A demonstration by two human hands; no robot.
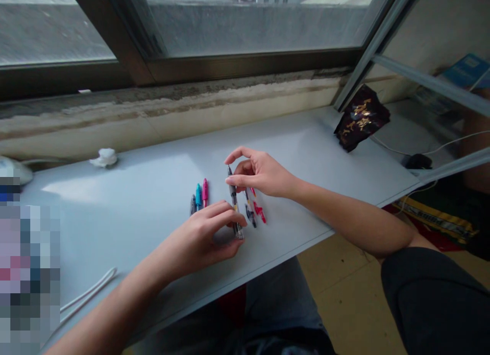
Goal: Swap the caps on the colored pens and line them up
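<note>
My right hand (260, 172) pinches the upper end of a dark gel pen with a clear barrel (234, 202) between thumb and forefinger. My left hand (202, 237) has its fingertips on the lower end of the same pen, which stands tilted above the board. To its left lie a pink pen (205, 192), a teal pen (198, 197) and a grey pen (193, 204), side by side. A dark pen (249, 209) and a red pen (259, 212) lie just right of it, partly under my right hand.
The pale grey board (115, 207) runs along a window ledge with a dark metal frame (245, 64). On it are a crumpled white object (104, 157) and a dark gold-printed bag (362, 118). A white cord (88, 294) lies near the front edge. A blurred patch covers the far left.
</note>
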